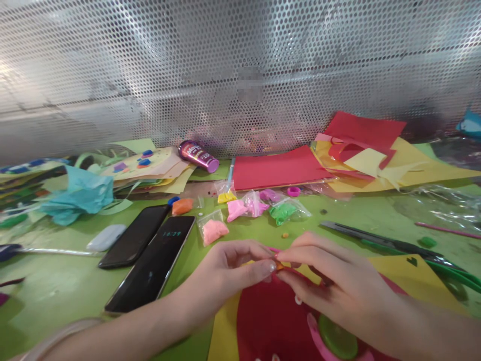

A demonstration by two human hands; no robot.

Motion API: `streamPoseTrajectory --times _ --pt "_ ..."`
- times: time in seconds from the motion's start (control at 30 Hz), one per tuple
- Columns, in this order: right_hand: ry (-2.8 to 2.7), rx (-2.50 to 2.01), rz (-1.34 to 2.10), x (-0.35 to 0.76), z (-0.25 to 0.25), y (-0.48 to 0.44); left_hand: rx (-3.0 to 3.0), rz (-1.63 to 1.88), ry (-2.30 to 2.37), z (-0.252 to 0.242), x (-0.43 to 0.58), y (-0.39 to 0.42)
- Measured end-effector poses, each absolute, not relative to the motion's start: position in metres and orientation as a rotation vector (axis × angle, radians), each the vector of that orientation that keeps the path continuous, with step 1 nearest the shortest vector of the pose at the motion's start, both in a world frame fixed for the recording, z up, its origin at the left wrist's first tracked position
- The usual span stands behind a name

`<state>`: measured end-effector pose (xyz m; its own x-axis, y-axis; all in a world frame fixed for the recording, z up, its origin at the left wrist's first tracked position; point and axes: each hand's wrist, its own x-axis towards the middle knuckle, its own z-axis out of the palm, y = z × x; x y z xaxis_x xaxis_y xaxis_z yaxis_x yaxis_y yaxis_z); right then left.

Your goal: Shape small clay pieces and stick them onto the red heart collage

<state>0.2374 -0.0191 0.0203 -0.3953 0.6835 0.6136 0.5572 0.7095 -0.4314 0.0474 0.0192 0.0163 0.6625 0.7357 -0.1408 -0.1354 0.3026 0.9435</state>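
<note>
My left hand (240, 265) and my right hand (338, 281) meet over the sheets in front of me, fingertips closed together. Between them is a small orange piece of modelling clay (279, 266), mostly covered by the fingers. A bit of pink shows beside it, too hidden to make out. Below my hands lies a dark red paper shape (263, 321) on a yellow sheet (221, 336). Small white marks, a green disc (336, 337) and a pink curved strip (314, 328) sit on the red shape, partly behind my right hand. An orange crumb (285, 235) lies just beyond my fingers.
Small clay bags, including a salmon-pink one (214, 230) and a green one (283, 213), lie ahead. Two phones (152, 271) are at left, scissors with green handles (424, 255) and a grey blade (349, 230) at right. Red paper (278, 168) lies before the perforated metal panel (210, 60).
</note>
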Motion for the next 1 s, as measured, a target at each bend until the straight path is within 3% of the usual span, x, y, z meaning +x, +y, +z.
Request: streamPoseTrajectory --times 1.0 --pt "-2.062 -0.930 0.158 0.2376 0.0199 -0.0191 1.103 0.620 0.640 0.0176 0.0476 0.0174"
